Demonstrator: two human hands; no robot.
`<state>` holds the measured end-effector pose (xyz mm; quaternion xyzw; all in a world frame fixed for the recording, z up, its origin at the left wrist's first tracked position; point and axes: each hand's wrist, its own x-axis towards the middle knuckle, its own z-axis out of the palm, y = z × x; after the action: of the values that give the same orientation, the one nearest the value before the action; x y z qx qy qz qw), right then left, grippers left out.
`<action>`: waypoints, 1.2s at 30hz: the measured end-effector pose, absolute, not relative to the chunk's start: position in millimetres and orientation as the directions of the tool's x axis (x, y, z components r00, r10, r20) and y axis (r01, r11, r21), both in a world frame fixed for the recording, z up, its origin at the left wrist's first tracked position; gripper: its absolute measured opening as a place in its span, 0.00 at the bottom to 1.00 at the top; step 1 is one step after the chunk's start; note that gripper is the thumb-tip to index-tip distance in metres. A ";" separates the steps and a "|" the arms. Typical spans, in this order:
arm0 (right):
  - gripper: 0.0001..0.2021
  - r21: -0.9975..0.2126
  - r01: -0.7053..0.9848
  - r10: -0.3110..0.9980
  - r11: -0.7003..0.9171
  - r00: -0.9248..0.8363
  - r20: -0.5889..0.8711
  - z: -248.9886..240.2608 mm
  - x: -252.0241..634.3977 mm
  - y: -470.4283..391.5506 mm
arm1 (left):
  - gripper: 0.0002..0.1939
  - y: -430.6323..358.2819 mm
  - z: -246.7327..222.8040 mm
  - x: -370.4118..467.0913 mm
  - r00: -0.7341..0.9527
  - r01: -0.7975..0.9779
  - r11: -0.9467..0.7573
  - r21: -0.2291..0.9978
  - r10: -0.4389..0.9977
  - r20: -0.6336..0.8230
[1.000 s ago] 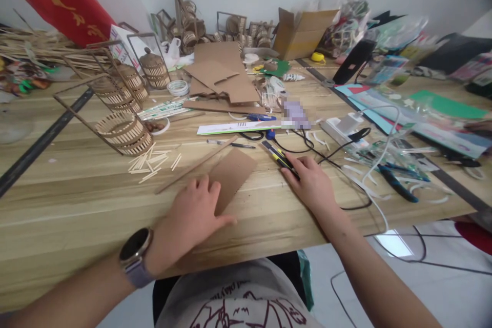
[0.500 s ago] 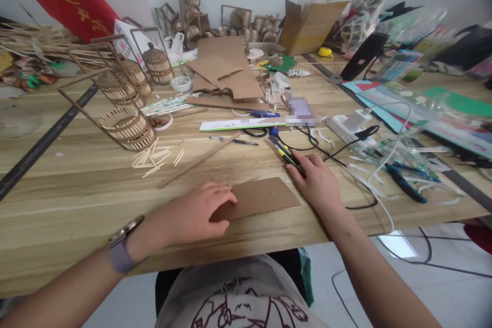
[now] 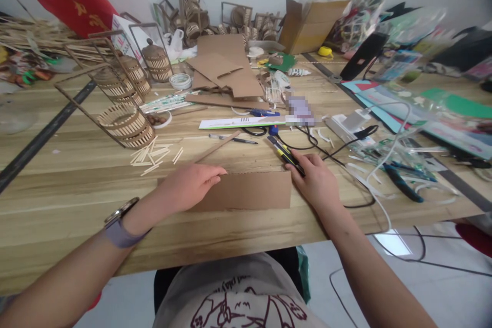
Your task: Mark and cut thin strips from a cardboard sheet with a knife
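Note:
A rectangular strip of brown cardboard lies close to the table's front edge, one long side facing me. Across its left part is my left hand, with thumb and fingers closed on the far edge; the palm hides that end of the strip. My right hand rests on the table by the strip's right end. Its fingers are closed on a black and yellow utility knife, which points away to the left. A thin brown strip lies just beyond my left hand.
Short pale sticks and slatted baskets stand or lie on the left. Beyond the strip are a pen, a ruler-like white strip, a glue gun and larger cardboard sheets. Cables, a power strip and pliers lie right.
The cardboard has turned so its long sides run straight across, and its cut edge now faces away. My left hand has moved slightly up and left and closed on that edge. My right hand stays put.

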<state>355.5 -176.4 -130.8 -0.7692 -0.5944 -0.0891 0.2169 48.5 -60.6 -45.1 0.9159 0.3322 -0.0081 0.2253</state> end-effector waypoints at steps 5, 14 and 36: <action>0.23 -0.233 0.954 0.878 -0.191 0.272 0.394 -130.7 356.0 -176.3 | 0.20 -59.1 -47.2 49.6 0.789 0.596 -0.674 0.437 0.593 -0.163; 0.24 -0.203 0.957 0.881 -0.205 0.271 0.387 -128.2 353.4 -176.3 | 0.20 -56.5 -54.9 52.5 0.795 0.585 -0.656 0.477 0.578 -0.181; 0.23 -0.178 0.961 0.891 -0.210 0.264 0.370 -127.9 354.2 -176.9 | 0.18 -58.9 -58.4 54.0 0.832 0.539 -0.715 0.446 0.533 -0.151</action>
<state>354.2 -176.9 -127.9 -0.7723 -0.5996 -0.0935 0.1880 54.0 -58.9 -58.4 0.9259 0.2894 -0.0056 0.2428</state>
